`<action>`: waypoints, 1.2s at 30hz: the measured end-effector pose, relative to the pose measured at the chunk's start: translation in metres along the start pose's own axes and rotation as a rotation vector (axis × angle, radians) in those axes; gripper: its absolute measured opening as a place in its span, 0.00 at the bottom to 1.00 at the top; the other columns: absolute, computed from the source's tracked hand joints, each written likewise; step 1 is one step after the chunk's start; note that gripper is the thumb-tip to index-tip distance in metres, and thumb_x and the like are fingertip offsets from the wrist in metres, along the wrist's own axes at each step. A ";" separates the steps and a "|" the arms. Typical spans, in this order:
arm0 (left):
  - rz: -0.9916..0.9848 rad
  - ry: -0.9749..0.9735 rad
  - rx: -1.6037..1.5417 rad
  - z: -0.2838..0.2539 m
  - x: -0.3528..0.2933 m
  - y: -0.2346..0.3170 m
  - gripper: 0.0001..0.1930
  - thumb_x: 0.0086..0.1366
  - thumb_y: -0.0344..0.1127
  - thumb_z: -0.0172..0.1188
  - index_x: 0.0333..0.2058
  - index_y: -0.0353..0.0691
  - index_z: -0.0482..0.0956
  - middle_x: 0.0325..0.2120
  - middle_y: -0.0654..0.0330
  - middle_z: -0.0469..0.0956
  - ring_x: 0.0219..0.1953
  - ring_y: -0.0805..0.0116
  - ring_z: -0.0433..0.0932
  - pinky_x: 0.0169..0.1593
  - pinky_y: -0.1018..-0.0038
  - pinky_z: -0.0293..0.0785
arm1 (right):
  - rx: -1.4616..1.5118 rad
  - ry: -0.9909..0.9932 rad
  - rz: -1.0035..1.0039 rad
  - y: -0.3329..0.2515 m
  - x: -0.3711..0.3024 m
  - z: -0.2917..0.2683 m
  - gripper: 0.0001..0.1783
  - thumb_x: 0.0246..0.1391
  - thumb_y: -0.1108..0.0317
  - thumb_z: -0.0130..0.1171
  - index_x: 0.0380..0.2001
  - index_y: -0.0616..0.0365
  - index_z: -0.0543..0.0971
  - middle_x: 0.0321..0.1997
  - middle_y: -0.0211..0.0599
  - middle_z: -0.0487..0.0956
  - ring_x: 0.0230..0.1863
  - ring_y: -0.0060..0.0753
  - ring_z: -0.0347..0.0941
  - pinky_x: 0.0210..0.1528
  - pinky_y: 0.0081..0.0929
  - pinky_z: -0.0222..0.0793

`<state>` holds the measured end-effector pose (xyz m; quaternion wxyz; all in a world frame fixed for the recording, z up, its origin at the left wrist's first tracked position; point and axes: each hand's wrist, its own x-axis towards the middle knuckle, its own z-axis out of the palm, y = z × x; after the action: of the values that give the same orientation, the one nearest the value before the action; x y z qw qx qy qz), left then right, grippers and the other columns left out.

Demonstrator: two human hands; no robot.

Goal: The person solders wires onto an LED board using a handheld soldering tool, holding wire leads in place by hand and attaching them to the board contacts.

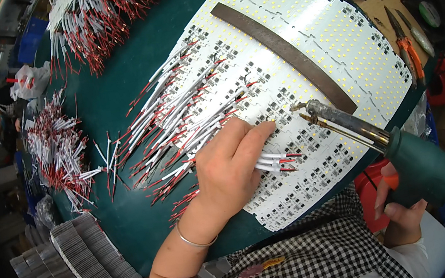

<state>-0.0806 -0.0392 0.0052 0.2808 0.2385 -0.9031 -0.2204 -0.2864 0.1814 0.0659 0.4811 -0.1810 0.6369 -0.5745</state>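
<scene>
Reaching over circuit boards (383, 75), left hand (229, 160) curled around white wires (271, 162), right hand (405, 213) gripping a soldering gun (418, 165)

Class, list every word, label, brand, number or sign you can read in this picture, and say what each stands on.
None can be quoted with confidence.
Yellow patch on the checked apron: small lettering, too unclear to quote.
Round green disc at the right: any marking is too blurred to read.
White circuit boards: any print is too small to read.
Green soldering tool: no text shows.
</scene>
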 end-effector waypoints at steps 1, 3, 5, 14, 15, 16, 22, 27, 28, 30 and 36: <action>0.002 0.000 -0.001 0.001 0.000 -0.001 0.22 0.39 0.18 0.59 0.39 0.36 0.79 0.24 0.57 0.70 0.22 0.61 0.73 0.23 0.69 0.70 | 0.000 0.002 -0.002 0.001 -0.002 -0.001 0.37 0.40 0.69 0.71 0.49 0.81 0.66 0.47 0.54 0.72 0.19 0.31 0.74 0.13 0.20 0.72; -0.006 0.008 -0.031 0.002 0.001 -0.001 0.22 0.40 0.18 0.59 0.39 0.37 0.79 0.24 0.57 0.70 0.22 0.61 0.73 0.24 0.69 0.70 | -0.028 0.001 0.026 0.004 -0.004 -0.002 0.36 0.39 0.69 0.71 0.48 0.79 0.67 0.46 0.51 0.73 0.19 0.30 0.74 0.14 0.20 0.72; -0.028 0.014 -0.054 0.005 0.002 -0.002 0.22 0.40 0.18 0.59 0.39 0.37 0.79 0.24 0.57 0.69 0.23 0.60 0.73 0.24 0.68 0.70 | -0.028 0.005 0.025 0.006 -0.004 -0.001 0.35 0.39 0.69 0.71 0.48 0.79 0.68 0.45 0.50 0.74 0.19 0.30 0.74 0.14 0.21 0.72; -0.024 -0.007 -0.050 0.002 0.003 -0.001 0.20 0.42 0.19 0.59 0.38 0.38 0.79 0.23 0.58 0.68 0.22 0.61 0.73 0.22 0.69 0.69 | -0.065 -0.041 -0.014 0.011 -0.003 0.002 0.34 0.41 0.68 0.70 0.51 0.71 0.68 0.35 0.47 0.76 0.21 0.30 0.74 0.21 0.22 0.72; -0.016 -0.012 -0.013 0.002 0.002 0.000 0.20 0.42 0.20 0.59 0.38 0.38 0.79 0.22 0.58 0.67 0.21 0.62 0.72 0.22 0.69 0.68 | -0.086 -0.079 0.012 0.010 -0.003 0.002 0.32 0.42 0.69 0.69 0.50 0.69 0.68 0.32 0.47 0.76 0.22 0.31 0.73 0.23 0.22 0.72; -0.016 -0.010 -0.013 0.003 0.002 -0.001 0.20 0.42 0.20 0.59 0.38 0.38 0.79 0.22 0.58 0.67 0.21 0.62 0.72 0.22 0.69 0.68 | -0.087 -0.079 0.011 0.012 -0.003 0.000 0.32 0.42 0.69 0.69 0.50 0.69 0.68 0.32 0.47 0.76 0.22 0.31 0.73 0.23 0.22 0.72; 0.032 0.012 0.001 0.006 0.000 -0.004 0.17 0.45 0.22 0.58 0.38 0.37 0.78 0.21 0.59 0.65 0.20 0.64 0.70 0.20 0.69 0.66 | -0.134 -0.106 0.118 0.007 -0.003 0.007 0.20 0.44 0.72 0.66 0.38 0.62 0.67 0.29 0.49 0.75 0.23 0.31 0.72 0.25 0.22 0.72; 0.083 0.051 -0.006 0.010 -0.001 -0.009 0.16 0.46 0.23 0.58 0.38 0.37 0.78 0.21 0.60 0.65 0.20 0.65 0.70 0.20 0.70 0.66 | -0.248 -0.130 0.047 0.010 -0.004 0.006 0.18 0.44 0.72 0.65 0.34 0.60 0.66 0.28 0.49 0.75 0.23 0.31 0.72 0.25 0.22 0.72; 0.083 0.051 -0.006 0.009 -0.001 -0.009 0.16 0.46 0.23 0.58 0.38 0.37 0.78 0.21 0.60 0.65 0.20 0.65 0.70 0.20 0.70 0.66 | -0.247 -0.131 0.047 0.010 -0.004 0.006 0.18 0.44 0.72 0.65 0.34 0.60 0.66 0.28 0.49 0.75 0.23 0.31 0.72 0.25 0.22 0.72; 0.068 0.041 0.007 0.008 -0.001 -0.008 0.16 0.47 0.24 0.58 0.37 0.37 0.78 0.21 0.60 0.66 0.20 0.65 0.70 0.20 0.70 0.66 | -0.190 -0.140 0.066 0.010 -0.004 0.006 0.19 0.45 0.73 0.63 0.39 0.64 0.67 0.28 0.48 0.75 0.23 0.31 0.72 0.25 0.22 0.72; 0.075 0.038 0.005 0.010 -0.001 -0.008 0.14 0.47 0.25 0.59 0.37 0.37 0.79 0.21 0.60 0.66 0.20 0.66 0.70 0.20 0.71 0.66 | -0.283 -0.137 0.059 0.013 -0.007 0.002 0.29 0.44 0.71 0.63 0.51 0.71 0.67 0.27 0.44 0.75 0.22 0.30 0.72 0.25 0.22 0.72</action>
<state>-0.0838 -0.0423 -0.0065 0.3052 0.2094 -0.9065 -0.2031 -0.2775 0.1892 0.0570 0.5099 -0.2668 0.6823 -0.4509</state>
